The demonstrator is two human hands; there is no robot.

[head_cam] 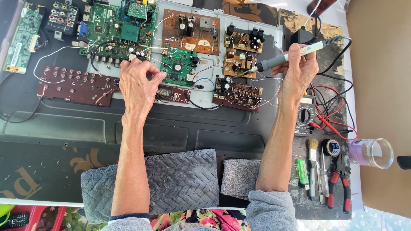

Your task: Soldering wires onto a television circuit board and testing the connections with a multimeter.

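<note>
**Soldering iron held over a spread of circuit boards**

Two grey cloths lie nearest the camera at the bench's front edge, and both forearms rest across them. The right hand is closed around a soldering iron, gripped like a pen, its tip pointing left and down at a small brown board. The left hand rests with fingers curled, pinching at thin wires beside a green board; whether it actually grips a wire cannot be told.

At the right edge, a glass jar lies on its side, mouth to the right; its contents cannot be made out. Just left of it sit a roll of black tape, a brush, red-handled pliers and a green lighter. A multimeter lies under the right wrist, its red and black leads trailing toward the jar.

The boards are spread over a dark metal panel: a large green mainboard at top, a long maroon button board at left, a rust-brown board in the middle. The panel rests on a dark patterned table in bright daylight.
</note>
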